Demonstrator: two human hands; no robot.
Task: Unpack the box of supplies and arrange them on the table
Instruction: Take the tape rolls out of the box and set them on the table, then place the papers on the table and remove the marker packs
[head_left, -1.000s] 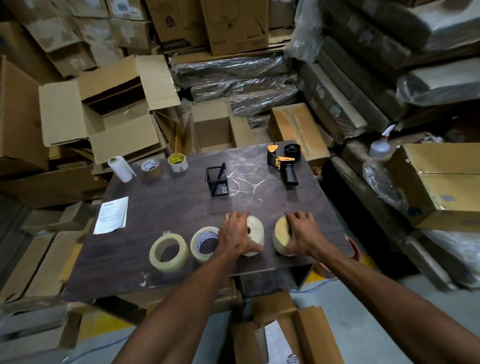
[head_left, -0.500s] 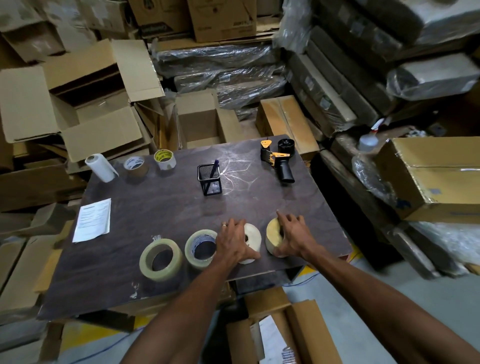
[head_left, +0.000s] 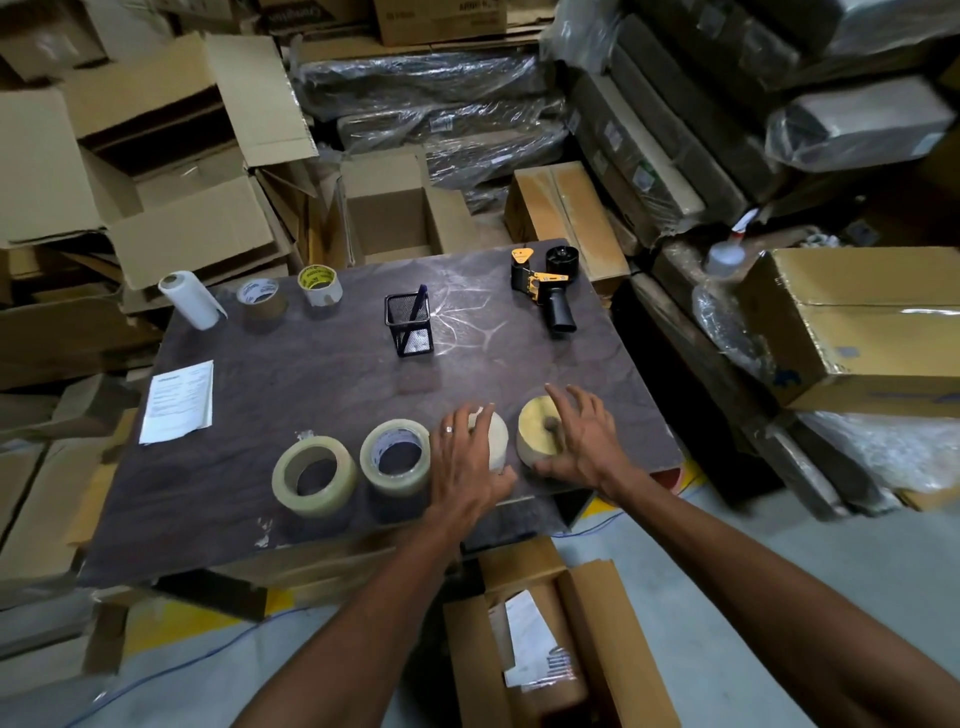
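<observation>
On the dark table (head_left: 311, 374), a row of tape rolls runs along the near edge. My left hand (head_left: 465, 460) rests on a white roll (head_left: 497, 439), fingers laid over its top and thumb by its near side. My right hand (head_left: 587, 439) touches a yellowish roll (head_left: 537, 434) with spread, straight fingers. Left of them lie two clear tape rolls (head_left: 314, 475) (head_left: 397, 457). The open supply box (head_left: 613, 649) sits on the floor below the table edge, with a brown wrapped roll and a paper slip inside.
Farther back on the table are a mesh pen holder (head_left: 409, 325), a tape dispenser (head_left: 545, 291), a white paper roll (head_left: 188, 300), a brown tape roll (head_left: 260, 299), a yellow-cored roll (head_left: 319, 286) and a printed sheet (head_left: 179, 402). Cardboard boxes and wrapped bundles crowd every side.
Both hands have loosened on the two right-hand rolls; the right fingers now spread out straight. The rolls stay where they were.
</observation>
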